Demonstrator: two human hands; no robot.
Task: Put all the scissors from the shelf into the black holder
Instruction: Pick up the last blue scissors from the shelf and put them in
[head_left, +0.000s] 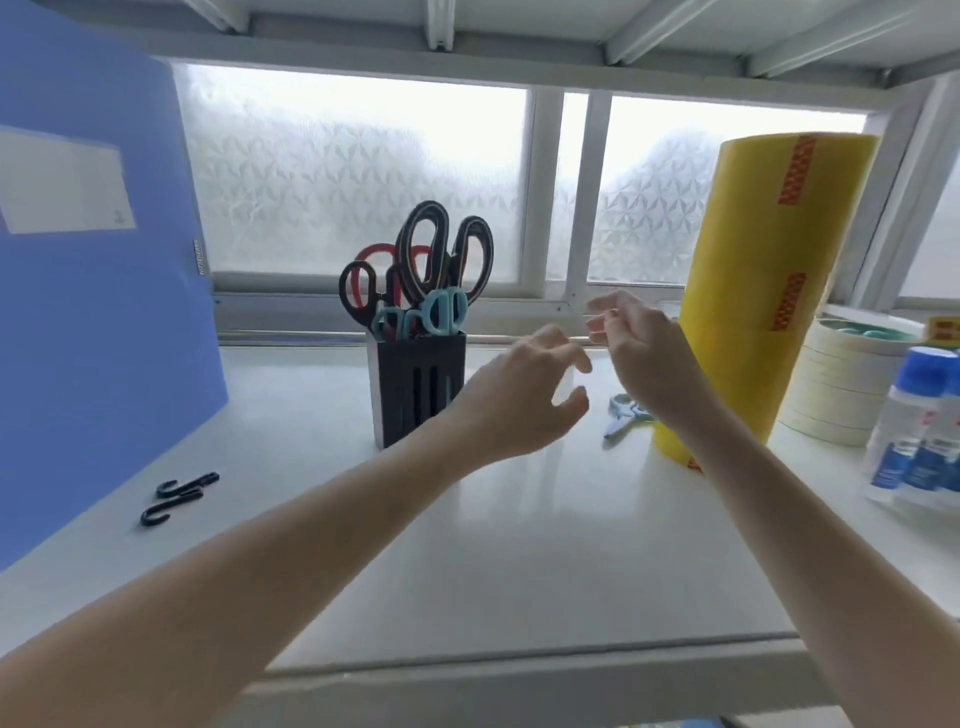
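Observation:
A black slotted holder (415, 387) stands at the middle of the white shelf (509, 561). Several scissors stick out of it handles up: large black ones (441, 249), a red-and-black pair (371, 275) and small teal pairs (441, 312). One light blue pair of scissors (623, 415) lies flat on the shelf to the right, partly hidden behind my right wrist. My left hand (524, 395) hovers just right of the holder, fingers spread, holding nothing. My right hand (634, 343) hangs above the lying scissors, fingers loosely curled and empty.
A blue folder (93, 270) leans at the left. Two black hooks (179, 496) lie in front of it. A tall stack of yellow tape rolls (769, 291) stands at the right, with white tape rolls (836, 384) and blue-capped bottles (919, 426) beyond. A frosted window runs behind.

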